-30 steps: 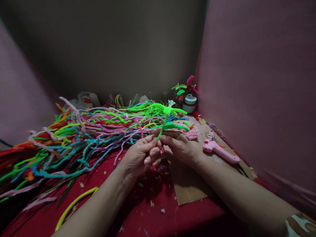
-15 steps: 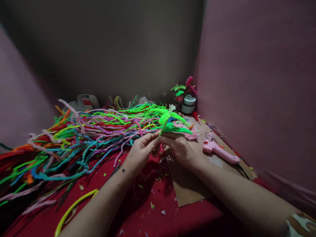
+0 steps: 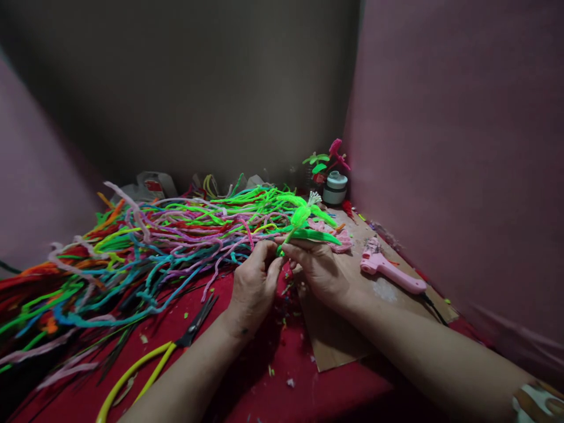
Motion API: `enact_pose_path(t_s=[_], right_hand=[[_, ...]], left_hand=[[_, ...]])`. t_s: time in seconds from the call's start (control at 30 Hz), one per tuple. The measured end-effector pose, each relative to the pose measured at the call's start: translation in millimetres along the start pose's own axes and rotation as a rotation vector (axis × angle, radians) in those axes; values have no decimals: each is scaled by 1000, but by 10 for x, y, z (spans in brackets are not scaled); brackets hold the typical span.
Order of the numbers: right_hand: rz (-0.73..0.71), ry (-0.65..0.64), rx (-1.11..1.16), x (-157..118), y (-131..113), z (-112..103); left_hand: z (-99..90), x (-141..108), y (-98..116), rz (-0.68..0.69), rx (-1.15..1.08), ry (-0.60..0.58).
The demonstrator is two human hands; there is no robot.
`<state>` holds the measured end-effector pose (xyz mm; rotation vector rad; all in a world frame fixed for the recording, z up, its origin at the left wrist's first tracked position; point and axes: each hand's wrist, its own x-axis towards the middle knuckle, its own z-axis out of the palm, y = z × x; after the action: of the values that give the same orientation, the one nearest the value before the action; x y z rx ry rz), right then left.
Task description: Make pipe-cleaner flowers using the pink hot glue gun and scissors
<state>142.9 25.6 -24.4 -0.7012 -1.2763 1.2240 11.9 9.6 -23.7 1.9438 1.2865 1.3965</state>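
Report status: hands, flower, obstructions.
Left hand, right hand pinching green flower by lower end. Head up, leaning right. Scissors left, glue gun right, clear of hands.

Left hand [image 3: 254, 288] and right hand [image 3: 324, 270] bare, seen from here. Left wrist [image 3: 232, 324]: small dark spot [image 3: 244, 331]. Right sleeve [image 3: 536, 402]: pale, rounded brown patches, partly in view.

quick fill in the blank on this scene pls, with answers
1. The left hand and right hand hold a mostly ____ flower.
2. The scissors have ____ handles.
3. The glue gun on the cardboard is ____.

Missing words: green; yellow; pink
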Motion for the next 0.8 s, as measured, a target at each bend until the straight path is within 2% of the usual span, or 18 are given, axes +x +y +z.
enact_pose_path(t_s=[0.1,0.3,0.4,0.57,0.7,0.8], right_hand=[[-51,-17,-68,-3,-19,-4],[-30,-18,-61,-2,0,-1],[-57,-66,-99,6,-16,-2],[-75,-144,-189,13,-70,-8],[-72,-112,-284,6,-105,-31],[-68,-133,-242,4,-127,-40]], left_hand=[[-11,7,2,8,14,0],[-42,6,29,8,77,-3],[-58,11,26,-25,53,-18],[-80,54,61,-138,-162,-42],[-98,93,155,-276,-359,-82],[-108,110,176,-350,-458,-124]])
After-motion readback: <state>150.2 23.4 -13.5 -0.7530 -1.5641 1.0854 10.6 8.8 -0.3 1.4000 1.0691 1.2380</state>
